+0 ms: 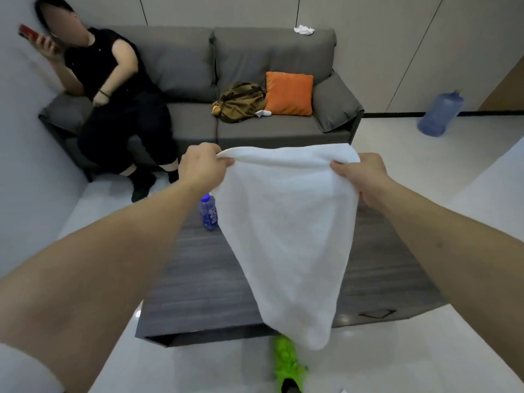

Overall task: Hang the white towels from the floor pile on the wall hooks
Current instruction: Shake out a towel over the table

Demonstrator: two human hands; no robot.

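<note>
Left hand [202, 165] and right hand [358, 173] each pinch top corner of white towel [286, 236], frame centre; soft, light, limp; best held by top edge.

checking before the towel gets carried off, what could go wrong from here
The white towel hangs from pinches by the left hand and right hand; its low tip could drag past the green shoe. A swing might also topple the water bottle on the coffee table.
</note>
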